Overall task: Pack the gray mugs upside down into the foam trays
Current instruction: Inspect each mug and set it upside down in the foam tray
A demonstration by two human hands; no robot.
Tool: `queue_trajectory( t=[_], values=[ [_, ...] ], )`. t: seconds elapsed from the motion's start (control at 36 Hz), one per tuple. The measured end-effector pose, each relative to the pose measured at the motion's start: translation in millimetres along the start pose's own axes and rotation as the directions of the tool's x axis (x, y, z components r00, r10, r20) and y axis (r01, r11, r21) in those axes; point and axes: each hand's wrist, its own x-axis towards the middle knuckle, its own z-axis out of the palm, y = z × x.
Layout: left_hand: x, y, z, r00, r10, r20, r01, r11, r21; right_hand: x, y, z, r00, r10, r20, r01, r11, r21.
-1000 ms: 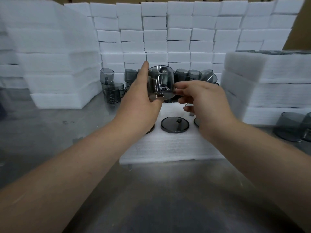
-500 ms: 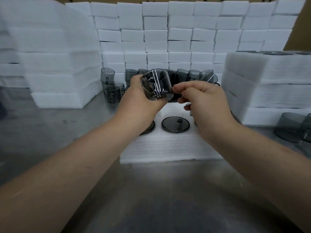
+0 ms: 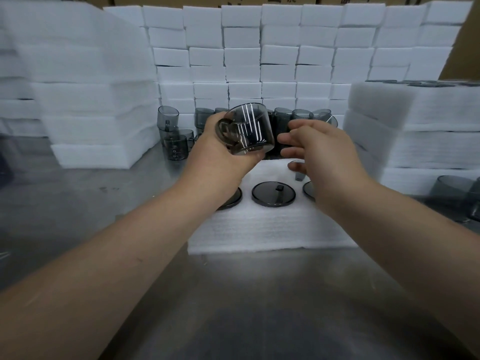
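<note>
My left hand (image 3: 220, 157) grips a translucent gray mug (image 3: 249, 128), tilted with its handle toward me, above the white foam tray (image 3: 267, 227). My right hand (image 3: 322, 157) hovers just right of the mug with loosely curled fingers, apart from it and holding nothing. In the tray's near row an upturned mug base (image 3: 273, 193) shows fully; two more mug bases are partly hidden under my hands. Several loose gray mugs (image 3: 176, 141) stand on the table behind the tray.
Stacks of foam trays rise at left (image 3: 85, 105) and right (image 3: 420, 120), the right ones holding mugs. White boxes (image 3: 280, 53) wall off the back. More gray mugs (image 3: 454, 196) sit at the right edge. Steel tabletop (image 3: 233, 307) lies in front.
My left hand has turned the mug over and now holds it alone. My right hand has let go of the mug's rim and drawn slightly right.
</note>
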Motion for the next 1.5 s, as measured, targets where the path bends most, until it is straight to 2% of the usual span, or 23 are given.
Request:
queue_trajectory(
  t=[0.19, 0.31, 0.39, 0.42, 0.47, 0.67, 1.03, 1.19, 1.33, 1.5],
  values=[
    [-0.8, 3.9, 1.4, 0.999, 0.013, 0.045, -0.010, 0.998, -0.055, -0.3, 0.5, 0.9, 0.998, -0.019, 0.058, 0.019, 1.000, -0.005],
    [-0.1, 7.6, 2.8, 0.997, -0.041, 0.064, 0.049, 0.991, -0.122, -1.3, 2.3, 2.6, 0.987, 0.006, 0.160, -0.005, 1.000, -0.007],
    [-1.4, 8.3, 2.8, 0.993, -0.046, 0.111, 0.057, 0.994, -0.097, -1.9, 1.2, 2.1, 0.981, 0.019, 0.195, -0.022, 1.000, 0.010],
    [-1.5, 10.1, 3.2, 0.992, -0.067, 0.108, 0.082, 0.987, -0.136, -2.1, 1.0, 1.8, 0.980, 0.015, 0.198, -0.017, 1.000, 0.012],
    [-1.3, 11.1, 4.0, 0.991, -0.092, 0.101, 0.108, 0.980, -0.167, -2.5, 1.6, 1.3, 0.981, -0.008, 0.195, 0.007, 1.000, 0.004],
    [-2.6, 3.7, -2.2, 0.999, -0.042, 0.012, 0.043, 0.995, -0.085, -2.5, 3.2, 1.4, 0.992, -0.069, 0.102, 0.071, 0.997, -0.017],
    [-3.6, 4.4, -3.5, 0.997, -0.020, 0.071, 0.020, 1.000, 0.012, -1.5, 4.5, 2.5, 0.994, -0.106, 0.026, 0.106, 0.994, -0.007],
    [-4.9, 3.4, -2.0, 1.000, 0.008, -0.028, -0.006, 0.997, 0.071, -0.8, 5.6, 3.2, 0.995, -0.100, 0.027, 0.100, 0.995, -0.007],
    [-2.9, 2.8, -2.9, 0.993, -0.029, -0.114, 0.040, 0.995, 0.095, 0.0, 5.6, 1.4, 0.993, -0.111, 0.028, 0.111, 0.994, -0.008],
    [-2.3, 2.3, -4.4, 0.988, -0.065, -0.137, 0.081, 0.991, 0.108, 6.5, -1.9, -1.6, 0.986, -0.163, 0.021, 0.164, 0.985, -0.062]
  ],
)
